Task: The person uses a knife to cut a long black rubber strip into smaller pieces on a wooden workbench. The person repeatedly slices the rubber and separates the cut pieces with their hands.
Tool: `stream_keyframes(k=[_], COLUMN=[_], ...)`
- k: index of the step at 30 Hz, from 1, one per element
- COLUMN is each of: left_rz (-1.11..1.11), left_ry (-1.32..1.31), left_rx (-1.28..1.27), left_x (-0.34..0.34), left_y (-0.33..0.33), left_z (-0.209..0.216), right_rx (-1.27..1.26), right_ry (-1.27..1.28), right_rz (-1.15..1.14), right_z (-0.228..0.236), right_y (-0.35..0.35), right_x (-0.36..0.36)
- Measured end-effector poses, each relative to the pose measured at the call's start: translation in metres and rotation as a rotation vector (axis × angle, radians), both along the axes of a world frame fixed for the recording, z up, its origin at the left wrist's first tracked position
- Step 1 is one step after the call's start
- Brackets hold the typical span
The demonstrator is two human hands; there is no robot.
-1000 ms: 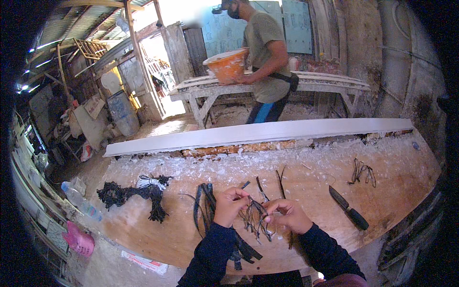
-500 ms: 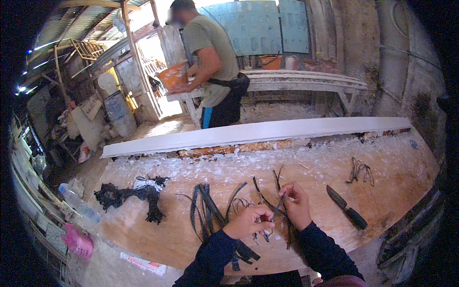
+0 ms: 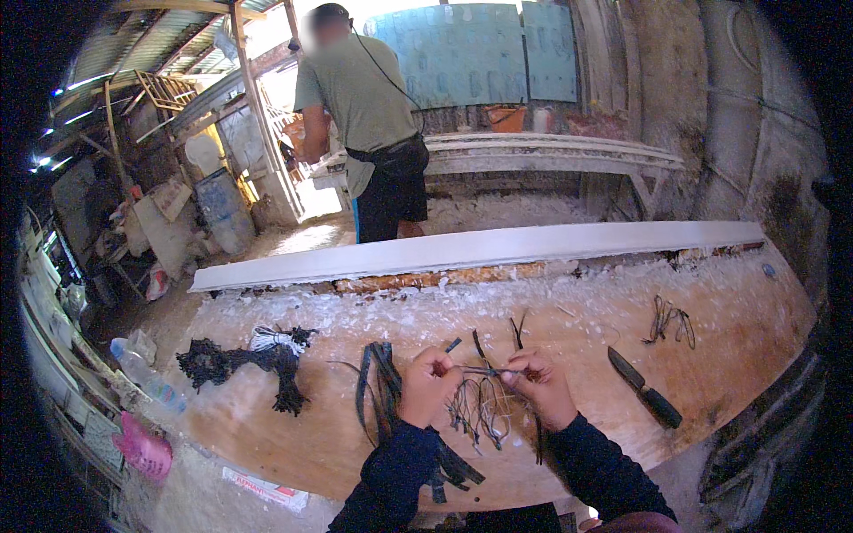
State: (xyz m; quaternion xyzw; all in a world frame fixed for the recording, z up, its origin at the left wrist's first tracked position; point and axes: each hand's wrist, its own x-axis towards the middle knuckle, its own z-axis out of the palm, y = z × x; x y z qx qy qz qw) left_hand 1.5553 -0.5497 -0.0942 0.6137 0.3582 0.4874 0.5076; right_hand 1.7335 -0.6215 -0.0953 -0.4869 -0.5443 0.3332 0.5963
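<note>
My left hand [image 3: 426, 384] and my right hand [image 3: 537, 384] pinch the two ends of a thin dark strip [image 3: 480, 369] stretched level between them, just above a dusty wooden table [image 3: 746, 338]. Under the strip lies a small tangle of thin wire loops [image 3: 480, 410]. A bunch of flat black strips [image 3: 377, 391] lies on the table just left of my left hand. Both forearms wear dark blue sleeves.
A black-handled knife [image 3: 645, 387] lies right of my right hand, a second wire tangle [image 3: 668, 320] farther right. A bundle of black ties [image 3: 240, 362] sits at the left. A long white moulding [image 3: 480, 249] runs along the table's far edge. A person [image 3: 364, 115] stands beyond it.
My hands have drawn apart and the strip is now pulled level between them. The person in the background walked left and turned away; the orange tub they carried is no longer in sight.
</note>
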Motion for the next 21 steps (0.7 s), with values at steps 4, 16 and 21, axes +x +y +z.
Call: stream_keyframes(k=[4, 16, 21], left_rz=[0.098, -0.114, -0.341], left_ry=[-0.051, -0.029, 0.000], left_rx=[-0.047, -0.066, -0.109], left_x=[-0.003, -0.005, -0.002], left_y=[0.005, 0.006, -0.004], left_z=[0.002, -0.003, 0.001], right_rx=[-0.064, -0.085, -0.080], right_ry=[-0.029, 0.154, 0.122], right_rz=[0.400, 0.490, 0.186], right_z=[0.009, 0.013, 0.011], right_y=[-0.009, -0.012, -0.007], right_x=[-0.008, -0.008, 0.000])
